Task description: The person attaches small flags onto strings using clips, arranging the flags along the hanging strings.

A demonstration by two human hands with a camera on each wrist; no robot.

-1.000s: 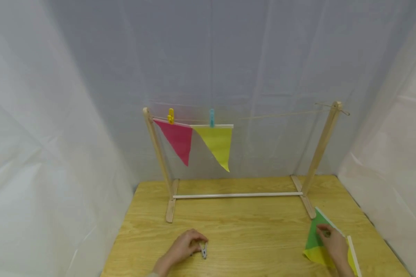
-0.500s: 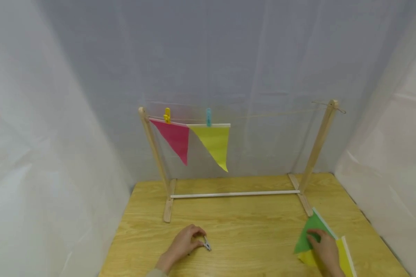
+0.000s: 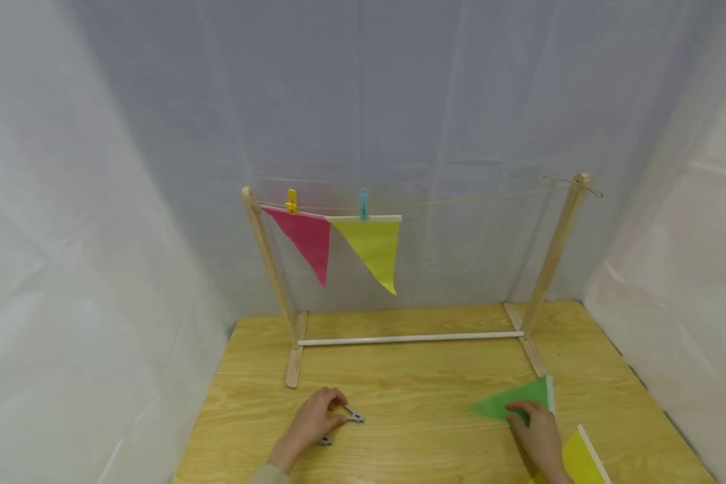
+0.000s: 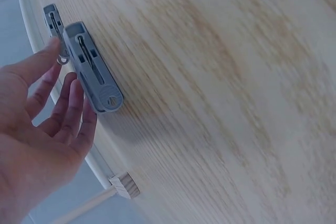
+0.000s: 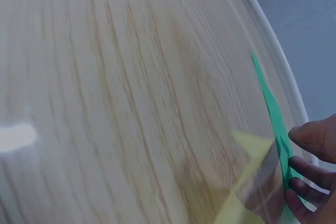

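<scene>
My left hand [image 3: 333, 415] lies on the wooden table [image 3: 423, 417], front left. Its straight fingertips [image 4: 52, 53] touch two grey clothes pegs. One peg [image 3: 354, 417] [image 4: 94, 74] lies beside the fingers. The other peg [image 3: 325, 441] [image 4: 52, 19] is under a fingertip. My right hand [image 3: 523, 415] [image 5: 303, 163] pinches a green pennant [image 3: 511, 402] [image 5: 275, 124] by its wide end, its tip pointing left just over the table. A loose yellow pennant [image 3: 575, 460] [image 5: 247, 182] lies under my right wrist.
A wooden rack [image 3: 266, 269] with a string [image 3: 472, 198] stands at the back of the table. A red pennant [image 3: 305, 238] hangs from a yellow peg [image 3: 291, 200], a yellow pennant [image 3: 372, 249] from a blue peg [image 3: 363, 203]. White sheeting surrounds the table.
My right hand has pulled the green pennant off the yellow one and swung it leftward. My left hand has shifted slightly, and a second grey peg now shows beside it.
</scene>
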